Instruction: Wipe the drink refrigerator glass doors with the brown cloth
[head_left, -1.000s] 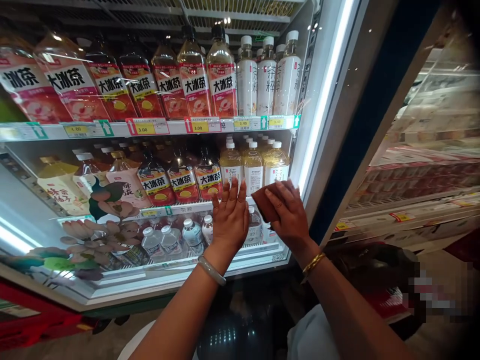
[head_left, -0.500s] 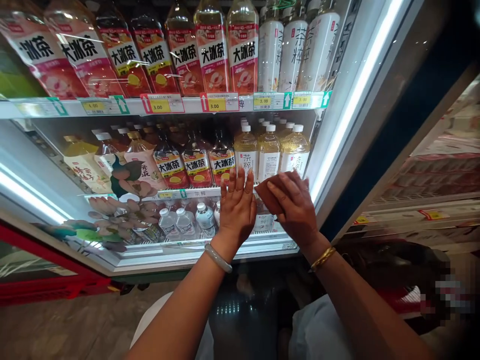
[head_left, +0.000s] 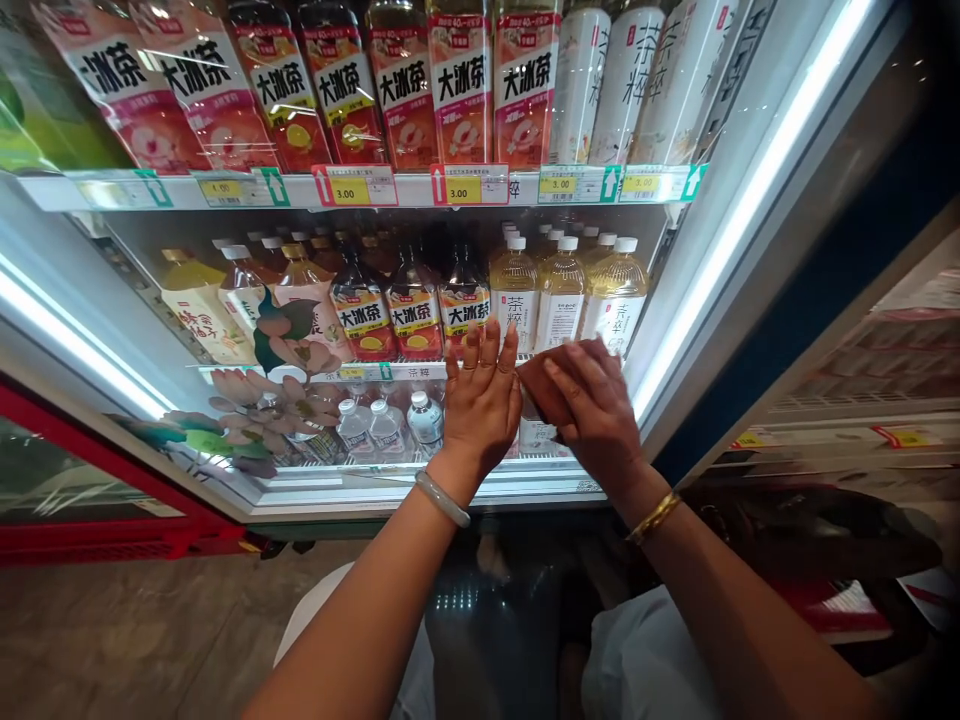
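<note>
My left hand lies flat with fingers stretched upward, seemingly against the glass door of a lit drinks fridge. Beside it, my right hand presses a brown cloth onto the same pane, its fingers over the cloth's right part. A corner of the cloth points toward my left fingers. A pale bangle circles my left wrist and a gold bracelet my right. Behind the hands stand tea bottles with white caps; the hands hide part of the lowest shelf.
Upper-shelf bottles stand above a price-tag strip. A flower decal is on the glass at left. The door's dark blue frame runs along the right. A red cabinet adjoins at left, and a dark bag-like object lies lower right.
The view has shifted, so the fridge sits slightly further right and higher in the picture. My hands keep nearly the same places in view, the cloth still under my right hand.
</note>
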